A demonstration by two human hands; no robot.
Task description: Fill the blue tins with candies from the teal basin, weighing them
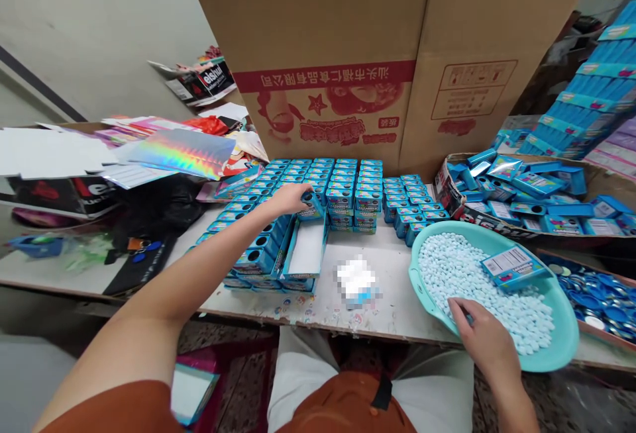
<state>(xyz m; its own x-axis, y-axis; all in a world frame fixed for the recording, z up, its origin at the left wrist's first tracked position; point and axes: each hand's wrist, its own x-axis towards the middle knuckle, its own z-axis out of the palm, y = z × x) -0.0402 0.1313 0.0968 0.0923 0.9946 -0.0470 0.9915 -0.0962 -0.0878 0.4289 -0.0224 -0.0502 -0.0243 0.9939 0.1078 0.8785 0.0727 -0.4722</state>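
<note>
My left hand reaches out over rows of small blue boxes and closes on one small blue box at the far end of an open blue display carton. Down at the right, my right hand rests on the near rim of a teal basin full of pale blue candies, its fingers curled into them. One small blue box lies on top of the candies.
A big cardboard carton stands behind the rows. To the right are a tray of loose blue boxes, stacked blue cartons and a box of blue lids. Holographic sheets and papers lie at the left.
</note>
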